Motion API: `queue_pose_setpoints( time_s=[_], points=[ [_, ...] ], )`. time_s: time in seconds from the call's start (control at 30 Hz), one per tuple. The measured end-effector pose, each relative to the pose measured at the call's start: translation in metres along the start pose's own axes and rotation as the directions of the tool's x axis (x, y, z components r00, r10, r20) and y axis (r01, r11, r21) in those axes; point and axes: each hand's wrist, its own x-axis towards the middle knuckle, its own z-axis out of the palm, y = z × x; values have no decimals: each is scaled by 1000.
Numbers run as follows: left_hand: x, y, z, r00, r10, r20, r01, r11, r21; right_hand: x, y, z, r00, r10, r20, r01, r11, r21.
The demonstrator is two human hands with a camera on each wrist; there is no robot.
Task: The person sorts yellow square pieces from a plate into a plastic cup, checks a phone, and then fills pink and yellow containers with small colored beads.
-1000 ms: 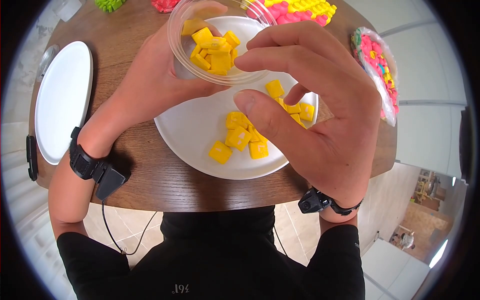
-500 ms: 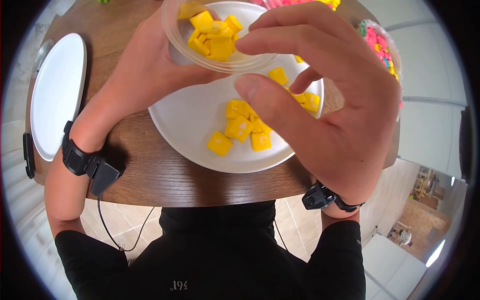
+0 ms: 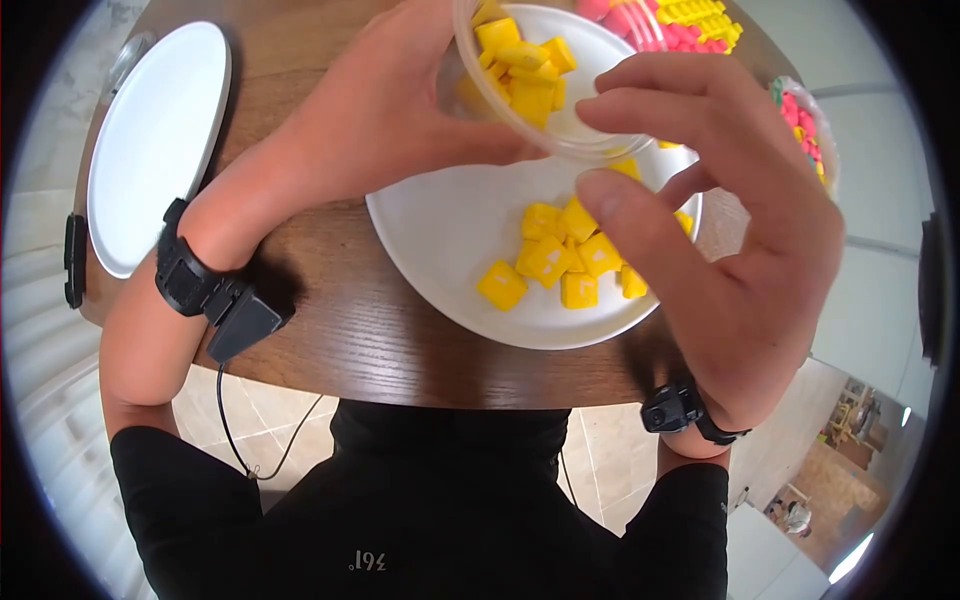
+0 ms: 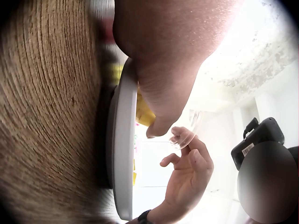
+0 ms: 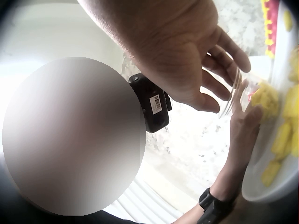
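Your left hand (image 3: 400,110) grips the clear cup (image 3: 540,85) of yellow tiles (image 3: 525,60) tilted over the white plate (image 3: 450,240), right hand (image 3: 720,230) hovers released, fingers loosely curved, so I'd judge you're mid-transfer, more tiles due next.

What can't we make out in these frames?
- Head view: right hand covers part of the white plate and some yellow tiles.
- Head view: clear cup, held by left hand, is cut by the top edge.
- Pink and yellow pieces: mostly cut off.
- Left wrist view: glare washes out the cup.
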Motion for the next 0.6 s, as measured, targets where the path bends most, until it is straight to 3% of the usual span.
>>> queue_pose_setpoints(
  time_s=[0.1,0.13,0.27,0.43,0.6],
  points=[
    [-5,-8,5,998,-31,-50,33,999,34,0,-2,3,1000,5,-14,-4,998,56],
    [-9,-16,8,995,-28,-91,33,998,52,-5,13,15,997,-5,-76,18,985,174],
    [-14,-26,5,994,54,-100,-42,993,112,-2,11,11,992,-111,-57,114,992,59],
    [-17,-25,4,994,-77,-74,80,996,35,-1,7,13,996,-80,-50,83,994,72],
    [-14,-17,2,996,-80,-45,82,995,53,-2,6,9,996,-76,-40,79,993,83]
  ],
)
